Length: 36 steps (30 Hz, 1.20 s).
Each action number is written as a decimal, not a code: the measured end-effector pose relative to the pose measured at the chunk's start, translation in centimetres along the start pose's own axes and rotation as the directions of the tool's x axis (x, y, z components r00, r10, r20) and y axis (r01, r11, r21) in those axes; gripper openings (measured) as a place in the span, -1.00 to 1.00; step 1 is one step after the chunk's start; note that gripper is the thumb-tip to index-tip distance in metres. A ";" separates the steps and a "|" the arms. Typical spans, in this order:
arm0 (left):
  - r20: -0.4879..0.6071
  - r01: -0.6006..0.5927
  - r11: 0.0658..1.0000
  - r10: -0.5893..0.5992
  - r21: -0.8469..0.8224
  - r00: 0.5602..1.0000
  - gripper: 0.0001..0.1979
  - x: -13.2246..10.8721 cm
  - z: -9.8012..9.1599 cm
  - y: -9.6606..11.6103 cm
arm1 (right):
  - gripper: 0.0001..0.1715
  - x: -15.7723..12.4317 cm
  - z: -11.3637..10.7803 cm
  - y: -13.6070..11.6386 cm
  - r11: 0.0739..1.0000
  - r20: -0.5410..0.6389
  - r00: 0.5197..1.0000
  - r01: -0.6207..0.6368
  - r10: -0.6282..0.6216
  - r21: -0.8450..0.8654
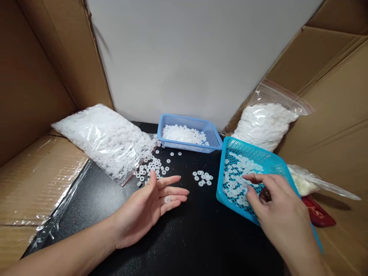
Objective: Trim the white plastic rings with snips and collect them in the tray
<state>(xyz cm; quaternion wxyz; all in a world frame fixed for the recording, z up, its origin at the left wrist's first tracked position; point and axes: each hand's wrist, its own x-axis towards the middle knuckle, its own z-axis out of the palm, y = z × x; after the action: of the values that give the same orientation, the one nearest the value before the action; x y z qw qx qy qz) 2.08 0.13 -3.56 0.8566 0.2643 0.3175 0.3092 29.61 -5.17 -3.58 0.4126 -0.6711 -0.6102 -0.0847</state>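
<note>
Your left hand is palm up with its fingers spread wide, one small translucent white plastic ring resting loosely across them, ungripped. Your right hand is over the bright teal perforated plastic basket, fingers curled, thumb and index tips close together; you cannot tell from here whether a ring is pinched there. Judging by how things lie, you seem partway through handling the rings: a scattered layer already covers part of the teal basket's floor, and a heap sits in the pale blue perforated plastic basket at the back. Plenty looks left: a small cluster lies on the black table between your hands, a larger loose pile lies just beyond your left hand, and the clear plastic bag at the left is full of rings.
</note>
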 end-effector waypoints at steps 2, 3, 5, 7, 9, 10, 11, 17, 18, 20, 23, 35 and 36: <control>0.016 -0.004 0.999 0.005 -0.048 1.000 -0.26 0.0 0.0 0.2 | -0.83 0.0 0.0 -0.3 0.998 0.013 1.000 0.022 -0.023 0.050; 0.030 -0.008 0.998 0.010 -0.066 1.000 -0.25 -0.1 0.0 0.2 | -0.84 -0.1 0.2 -1.0 0.993 0.042 0.999 0.028 -0.033 0.115; 0.064 -0.017 0.996 0.023 -0.091 0.998 -0.25 -0.1 0.0 0.2 | -0.80 -0.7 1.1 -3.1 0.952 0.149 0.982 0.068 -0.117 0.300; 0.098 -0.023 0.995 0.033 -0.102 0.995 -0.23 -0.3 0.1 0.0 | -0.77 -1.3 2.4 -5.4 0.875 0.254 0.930 0.121 -0.265 0.469; 0.137 -0.023 0.995 0.037 -0.099 0.990 -0.20 -0.4 0.1 -0.1 | -0.73 -1.7 3.9 -7.1 0.806 0.323 0.872 0.127 -0.369 0.579; 0.152 -0.021 0.995 0.035 -0.094 0.988 -0.17 -0.4 0.1 -0.2 | -0.73 -1.7 4.5 -7.6 0.785 0.340 0.851 0.128 -0.401 0.606; 0.161 -0.022 0.996 0.036 -0.087 0.986 -0.16 -0.4 0.1 -0.2 | -0.74 -1.6 4.9 -7.8 0.777 0.355 0.837 0.124 -0.416 0.617; 0.092 -0.367 0.770 0.377 0.522 0.922 -0.62 0.4 -1.3 0.4 | -0.76 1.3 5.4 -6.0 0.857 0.327 0.899 0.093 -0.291 0.507; 0.109 -0.396 0.648 0.437 0.650 0.893 -0.72 0.6 -1.7 0.5 | -0.74 1.6 5.4 -5.6 0.870 0.319 0.910 0.083 -0.266 0.487; 0.170 -0.405 0.430 0.487 0.807 0.857 -0.79 1.0 -2.2 0.4 | -0.74 1.6 5.5 -5.3 0.874 0.316 0.917 0.067 -0.244 0.481; 0.262 -0.393 0.241 0.437 0.888 0.860 -0.68 1.8 -2.4 -0.4 | -0.79 0.5 6.1 -5.3 0.858 0.341 0.911 0.025 -0.231 0.513; 0.076 -0.289 0.785 0.298 0.548 0.952 -0.71 1.7 -0.6 0.0 | -0.89 0.1 5.9 -5.3 0.690 0.330 0.926 -0.116 -0.186 0.714; 0.051 -0.251 0.867 0.255 0.431 0.966 -0.63 1.5 -0.4 0.2 | -0.90 0.1 5.8 -5.4 0.657 0.337 0.924 -0.142 -0.180 0.740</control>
<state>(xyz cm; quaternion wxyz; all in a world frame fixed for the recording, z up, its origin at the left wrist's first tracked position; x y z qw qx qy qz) 2.66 1.42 -4.26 0.7268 0.4864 0.3444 0.3413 22.59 -1.74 -4.87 0.5251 -0.4359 -0.6651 0.3032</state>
